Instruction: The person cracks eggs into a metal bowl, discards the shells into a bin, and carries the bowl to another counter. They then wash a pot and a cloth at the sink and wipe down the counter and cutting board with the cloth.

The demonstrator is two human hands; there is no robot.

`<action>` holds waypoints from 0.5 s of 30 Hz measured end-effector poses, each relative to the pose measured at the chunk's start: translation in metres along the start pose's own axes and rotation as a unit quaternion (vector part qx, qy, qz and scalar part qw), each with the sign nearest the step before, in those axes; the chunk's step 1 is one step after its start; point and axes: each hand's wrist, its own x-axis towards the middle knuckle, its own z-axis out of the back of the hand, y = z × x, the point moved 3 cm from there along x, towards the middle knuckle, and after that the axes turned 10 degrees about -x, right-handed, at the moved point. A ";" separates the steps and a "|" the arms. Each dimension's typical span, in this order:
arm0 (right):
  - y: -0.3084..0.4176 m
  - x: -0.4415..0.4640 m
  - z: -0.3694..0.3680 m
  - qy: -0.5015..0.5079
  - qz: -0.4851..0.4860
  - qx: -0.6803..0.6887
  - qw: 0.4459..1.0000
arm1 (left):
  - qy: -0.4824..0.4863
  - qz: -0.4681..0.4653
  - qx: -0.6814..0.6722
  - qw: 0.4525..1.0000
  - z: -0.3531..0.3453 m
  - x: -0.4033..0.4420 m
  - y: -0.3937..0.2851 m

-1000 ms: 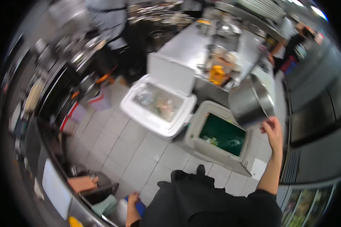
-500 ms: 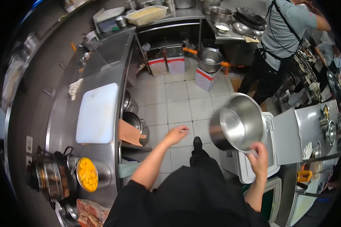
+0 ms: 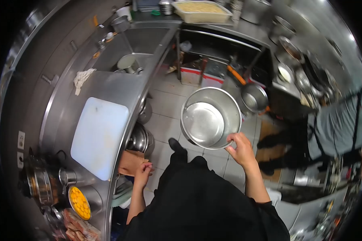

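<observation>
I have the right hand [image 3: 241,149] gripping the near rim of a deep, round silver-metal pot [image 3: 210,119] mid-frame; that one-sided hold probably explains its open mouth tipping towards me. The left hand [image 3: 142,174], lower left of centre, has its fingers loosely open and empty near a flat brown sheet [image 3: 128,161]; whether they touch it, I can't tell. Further left, a white rectangular cutting board [image 3: 100,138] lies flat on the stainless-steel table [image 3: 108,85], presumably for steadiness.
</observation>
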 end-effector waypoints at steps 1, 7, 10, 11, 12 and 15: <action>-0.001 0.029 -0.014 0.015 0.020 0.007 1.000 | 0.008 -0.020 -0.026 0.999 -0.011 0.016 -0.018; 0.013 0.224 -0.092 0.109 0.138 0.020 0.984 | -0.016 -0.176 -0.051 0.983 -0.047 0.150 -0.218; 0.037 0.326 -0.112 0.137 0.175 0.005 0.975 | -0.059 -0.191 -0.069 0.977 -0.054 0.197 -0.331; 0.044 0.360 -0.120 0.143 0.185 0.009 0.972 | -0.068 -0.201 -0.047 0.976 -0.051 0.215 -0.363; 0.052 0.391 -0.128 0.155 0.213 0.010 0.965 | -0.079 -0.199 -0.049 0.976 -0.044 0.236 -0.385; 0.066 0.483 -0.165 0.179 0.276 0.021 0.944 | -0.189 -0.232 0.109 0.948 -0.022 0.305 -0.428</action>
